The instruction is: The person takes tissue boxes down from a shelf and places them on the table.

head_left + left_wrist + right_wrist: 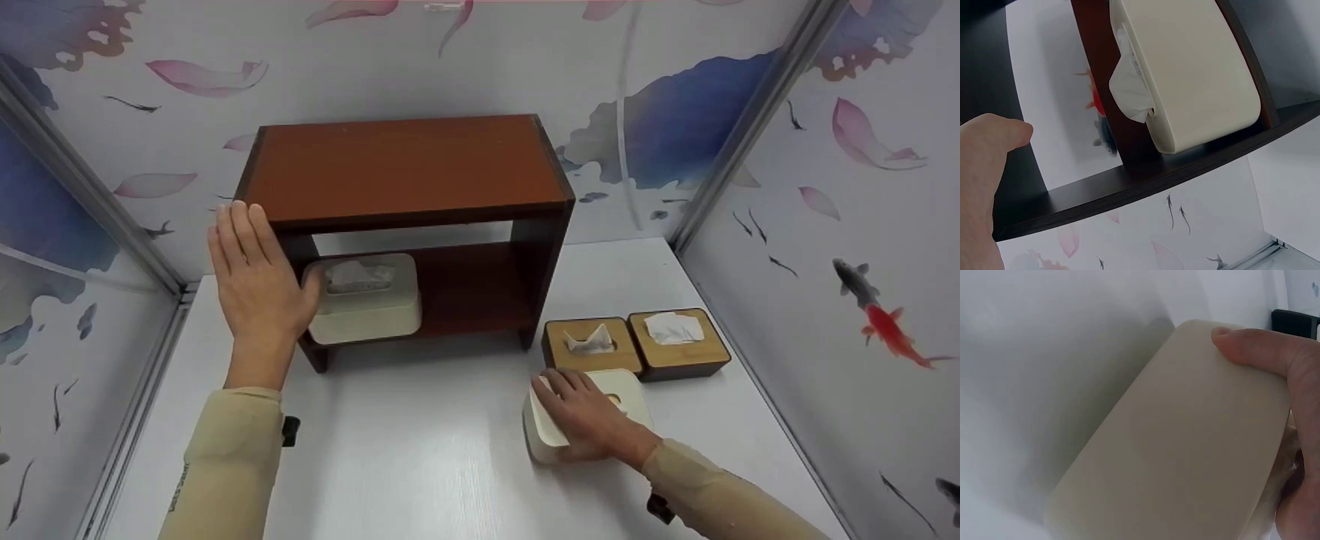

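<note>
My left hand (259, 289) lies with fingers straight along the left front corner of a small brown wooden shelf (412, 165). Its thumb overlaps a cream tissue box (367, 319) standing at the left end of the lower board. In the left wrist view, a tissue (1129, 87) pokes out of that box's slot and the thumb is apart from the box. My right hand (589, 420) grips a second cream tissue box (1157, 439) over the white table, its thumb pressed on a broad face. The hand covers much of the box's top in the head view.
Two dark tissue boxes with wooden lids, a left one (559, 358) and a right one (694, 349), sit side by side just behind the held box. Printed panels (795, 247) wall in the white table (420, 435) at the back and sides.
</note>
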`<state>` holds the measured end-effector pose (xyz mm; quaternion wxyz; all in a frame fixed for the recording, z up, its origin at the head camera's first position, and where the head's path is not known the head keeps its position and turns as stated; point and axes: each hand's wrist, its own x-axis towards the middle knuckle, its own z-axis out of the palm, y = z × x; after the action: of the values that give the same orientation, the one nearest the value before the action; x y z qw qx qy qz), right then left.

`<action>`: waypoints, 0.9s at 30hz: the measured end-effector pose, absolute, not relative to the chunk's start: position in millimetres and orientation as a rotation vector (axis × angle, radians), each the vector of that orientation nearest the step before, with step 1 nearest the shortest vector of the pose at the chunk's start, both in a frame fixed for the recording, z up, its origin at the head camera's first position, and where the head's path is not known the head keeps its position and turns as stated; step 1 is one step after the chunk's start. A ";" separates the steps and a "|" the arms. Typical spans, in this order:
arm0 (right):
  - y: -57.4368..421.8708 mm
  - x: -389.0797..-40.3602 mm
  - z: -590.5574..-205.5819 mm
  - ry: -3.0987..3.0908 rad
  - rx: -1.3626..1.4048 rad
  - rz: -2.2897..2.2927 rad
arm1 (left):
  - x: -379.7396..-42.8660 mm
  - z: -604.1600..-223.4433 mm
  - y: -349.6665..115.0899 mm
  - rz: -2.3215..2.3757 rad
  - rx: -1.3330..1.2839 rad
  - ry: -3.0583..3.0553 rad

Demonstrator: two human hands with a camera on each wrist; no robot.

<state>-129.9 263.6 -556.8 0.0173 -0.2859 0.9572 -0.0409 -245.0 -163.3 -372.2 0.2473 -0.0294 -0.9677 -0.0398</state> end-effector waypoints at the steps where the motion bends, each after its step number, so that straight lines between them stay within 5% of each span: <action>1: 267.4 -129.5 -556.7 2.978 -0.887 -0.134 | -245.0 -372.2 -163.4 -0.108 -0.080 -2.641; 27: 356.5 -130.5 -562.1 3.003 -0.993 -0.029 | -244.6 -371.3 -162.6 -0.106 -0.076 -2.640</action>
<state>-130.5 356.5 -562.1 -0.0105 -0.3139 0.9493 -0.0093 -244.6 -162.6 -371.3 0.2464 -0.0277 -0.9680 -0.0388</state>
